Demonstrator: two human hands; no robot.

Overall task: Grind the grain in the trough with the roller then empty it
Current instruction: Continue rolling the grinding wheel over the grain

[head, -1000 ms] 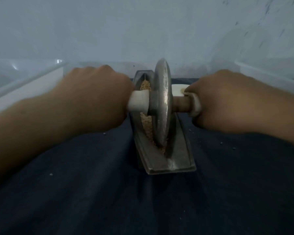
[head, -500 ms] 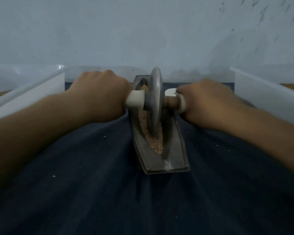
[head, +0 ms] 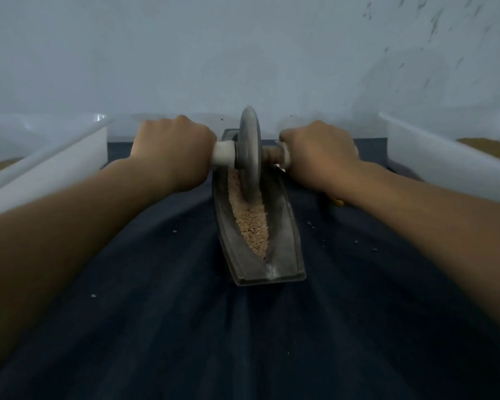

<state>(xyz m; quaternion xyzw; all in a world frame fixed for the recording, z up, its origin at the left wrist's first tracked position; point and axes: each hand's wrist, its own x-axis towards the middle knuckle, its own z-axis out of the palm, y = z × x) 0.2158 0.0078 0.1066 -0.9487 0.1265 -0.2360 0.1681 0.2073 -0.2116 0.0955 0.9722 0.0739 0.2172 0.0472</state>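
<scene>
Background: a plain pale wall (head: 243, 53), speckled with dark marks at upper right. Work surface: a dark blue cloth (head: 185, 327) with a few pale crumbs (head: 174, 231) scattered on it.

A long, boat-shaped metal trough (head: 285, 226) lies on the cloth at centre, running away from the person. Grain (head: 253, 223), pale tan and coarse, lies in the groove of the trough, from near its close end up to the roller. The roller (head: 250, 151), a grey metal disc standing on edge, sits in the groove towards the far end, its lower rim in the grain.

Left hand (head: 171, 145): fingers clenched round the white handle (head: 224, 153) on the left of the disc. Right hand (head: 318, 148): fingers clenched round the handle on the right of the disc. A short brown length of axle (head: 269, 153) shows between that hand and the disc.

A white tray (head: 55, 160) stands at the left of the cloth and a second white tray (head: 445, 157) at the right. Each holds some brownish material, kind not determinable. A small yellow item (head: 337, 202) under the right wrist is too hidden to identify.
</scene>
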